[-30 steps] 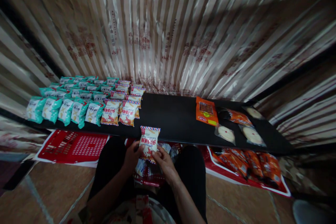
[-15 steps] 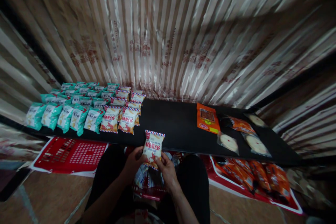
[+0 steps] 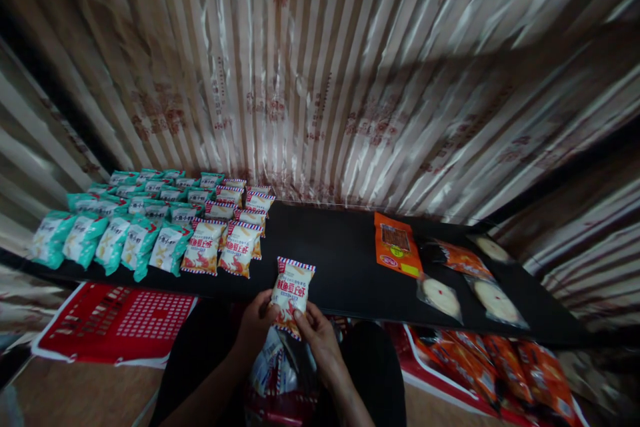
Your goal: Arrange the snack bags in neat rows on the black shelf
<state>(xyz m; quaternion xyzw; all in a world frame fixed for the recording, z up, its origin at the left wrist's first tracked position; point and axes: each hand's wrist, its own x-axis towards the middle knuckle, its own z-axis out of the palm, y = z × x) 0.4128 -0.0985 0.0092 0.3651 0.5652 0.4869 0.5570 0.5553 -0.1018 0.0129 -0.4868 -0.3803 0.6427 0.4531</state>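
Observation:
A small snack bag with a red-and-blue striped edge and red lettering is upright between my two hands, close to the front edge of the black shelf. My left hand grips its lower left side. On the lower right, my right hand holds it with the thumb across the front. Matching striped bags stand in rows on the shelf to the left. Beside them are rows of teal snack bags. More striped packets lie below, between my knees, partly hidden by my arms.
An orange packet, a dark-and-orange packet and flat round pale items in clear wrap lie on the shelf's right. Below are a red basket at left and orange bags at right. A striped curtain hangs behind.
The view has tilted slightly up, so the shelf and its goods sit lower in the picture. Both hands keep holding the same snack bag in nearly the same pose.

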